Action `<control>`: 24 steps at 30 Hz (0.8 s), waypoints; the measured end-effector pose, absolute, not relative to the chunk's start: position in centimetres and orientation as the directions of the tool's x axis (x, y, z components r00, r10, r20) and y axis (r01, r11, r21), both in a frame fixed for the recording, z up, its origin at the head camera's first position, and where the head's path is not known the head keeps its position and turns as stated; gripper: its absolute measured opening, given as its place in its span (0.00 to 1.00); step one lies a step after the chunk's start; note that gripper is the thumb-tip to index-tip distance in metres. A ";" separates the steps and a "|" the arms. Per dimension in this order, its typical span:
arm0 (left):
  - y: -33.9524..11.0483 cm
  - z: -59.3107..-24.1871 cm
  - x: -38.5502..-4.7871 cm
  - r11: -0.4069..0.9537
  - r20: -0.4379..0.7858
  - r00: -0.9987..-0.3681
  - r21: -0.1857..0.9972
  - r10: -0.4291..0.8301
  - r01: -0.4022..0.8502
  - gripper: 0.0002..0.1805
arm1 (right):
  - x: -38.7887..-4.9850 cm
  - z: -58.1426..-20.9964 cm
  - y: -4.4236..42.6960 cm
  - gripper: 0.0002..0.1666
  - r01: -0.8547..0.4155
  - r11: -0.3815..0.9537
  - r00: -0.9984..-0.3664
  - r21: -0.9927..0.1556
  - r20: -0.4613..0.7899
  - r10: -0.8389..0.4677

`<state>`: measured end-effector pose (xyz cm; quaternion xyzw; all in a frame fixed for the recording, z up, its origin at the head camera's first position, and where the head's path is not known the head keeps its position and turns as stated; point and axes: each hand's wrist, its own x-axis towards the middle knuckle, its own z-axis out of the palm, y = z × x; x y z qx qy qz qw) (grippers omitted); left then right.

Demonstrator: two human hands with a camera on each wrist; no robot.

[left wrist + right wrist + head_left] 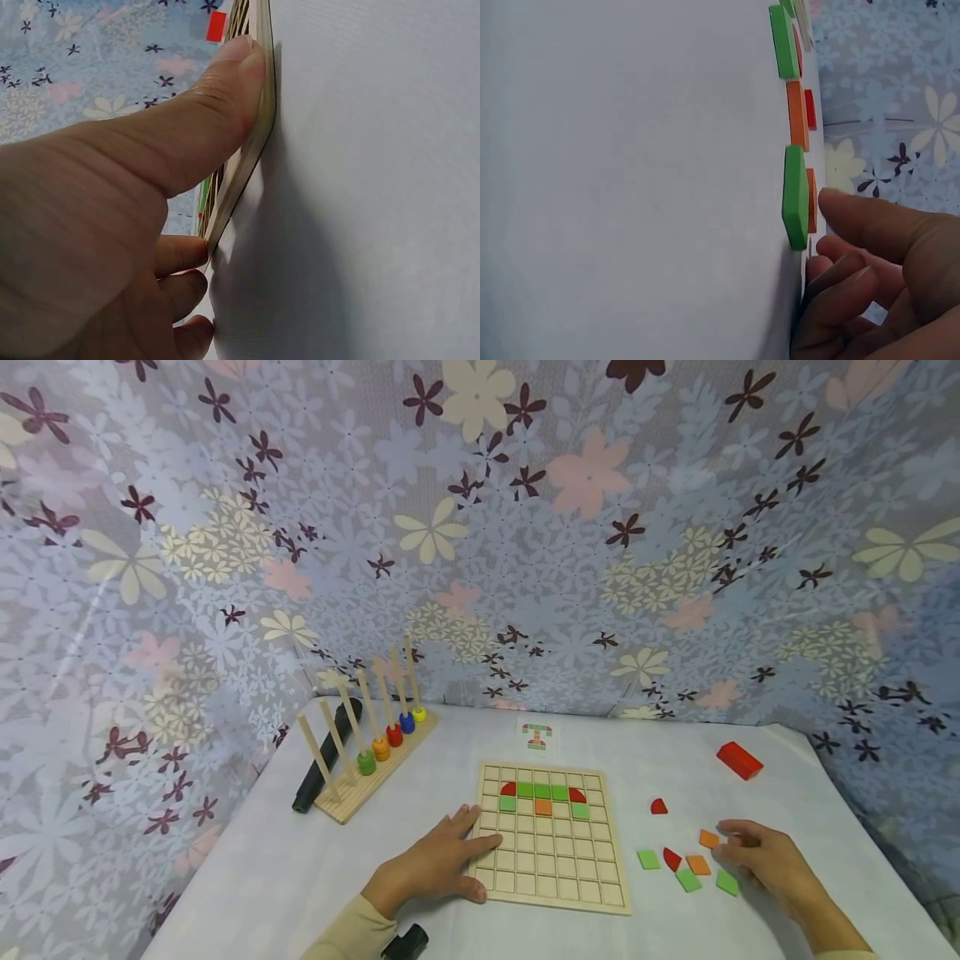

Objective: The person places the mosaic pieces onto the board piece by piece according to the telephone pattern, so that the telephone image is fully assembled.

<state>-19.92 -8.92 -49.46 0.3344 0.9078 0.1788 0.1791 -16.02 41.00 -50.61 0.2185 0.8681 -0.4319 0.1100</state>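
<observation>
2 hands [437, 862] [771, 863], left on board [550, 865]

White table [262, 877] carries pale wooden grid board [550, 867]; right of it lie flat green squares [648, 859], orange squares [698, 865], red quarter-rounds [658, 807]. Farther right, oblong red block [739, 761]. Beyond board, patterned card [551, 751]. Left, wooden peg rack [351, 804], black rod [309, 789] alongside.

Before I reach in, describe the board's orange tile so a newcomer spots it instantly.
Find the wooden grid board the left hand touches. On it, directly below the middle of three adjoining green tiles, lies the orange tile, the board's sole orange piece.
</observation>
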 end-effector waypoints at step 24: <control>-9.0 -49.6 -19.9 0.698 -0.183 -0.704 0.437 0.686 0.567 0.47 | -16.0 -50.7 40.2 0.22 0.477 0.495 -0.875 -0.726 -0.340 0.344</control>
